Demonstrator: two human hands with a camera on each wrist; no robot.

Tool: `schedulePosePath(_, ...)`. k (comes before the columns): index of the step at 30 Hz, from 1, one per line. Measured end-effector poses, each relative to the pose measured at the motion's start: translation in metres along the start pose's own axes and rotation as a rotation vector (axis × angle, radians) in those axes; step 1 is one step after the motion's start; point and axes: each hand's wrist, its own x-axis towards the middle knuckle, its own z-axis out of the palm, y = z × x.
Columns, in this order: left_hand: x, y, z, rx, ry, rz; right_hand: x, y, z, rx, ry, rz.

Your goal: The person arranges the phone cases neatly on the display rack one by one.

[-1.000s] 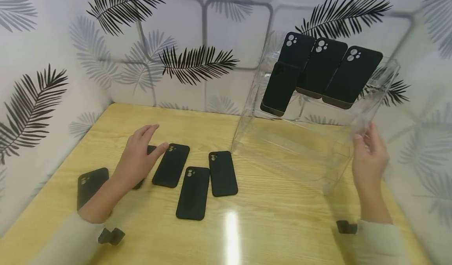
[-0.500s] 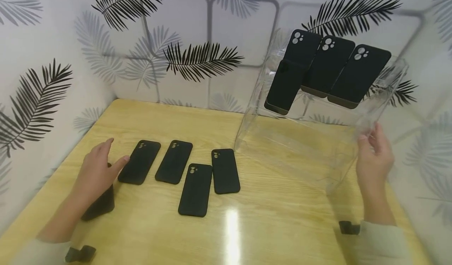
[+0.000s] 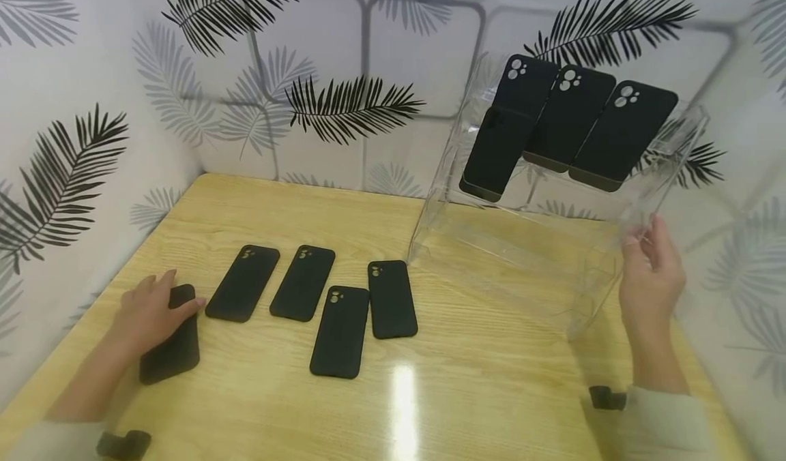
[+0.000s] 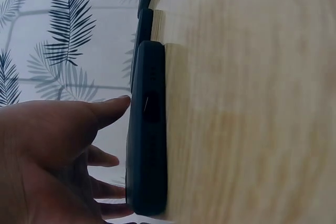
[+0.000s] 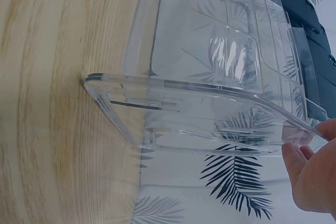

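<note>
On the yellow wood-grain table (image 3: 491, 393), five black phone cases (image 3: 340, 333) and a clear plastic rack (image 3: 510, 251).

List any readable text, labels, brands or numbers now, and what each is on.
No readable text.
Cases on the table: no lettering visible.
Cases on the stand: none visible.
Clear stand: no label visible.
Wallpaper: leaf print, no writing.
Case by the left hand: tiny end marks, too small to read.
</note>
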Motion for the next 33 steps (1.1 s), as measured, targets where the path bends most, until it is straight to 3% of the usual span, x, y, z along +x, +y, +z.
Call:
schedulePosePath(6, -0.004, -0.003, 0.000, 0.069, -0.056, 0.000, -0.002, 0.000, 0.002, -0.001, 0.006, -0.004)
schedulePosePath(22, -0.008, 0.006, 0.003, 0.055, -0.040, 0.057, 0.000, 0.001, 0.002, -0.008, 0.018, -0.011)
schedulePosePath(28, -0.006, 0.011, 0.003, -0.008, 0.070, 0.060, 0.000, 0.002, 0.002, -0.013, 0.026, -0.015)
schedulePosePath(33, -0.003, 0.017, 0.000, -0.058, 0.283, 0.138, 0.000, 0.001, 0.002, -0.013, 0.026, -0.016)
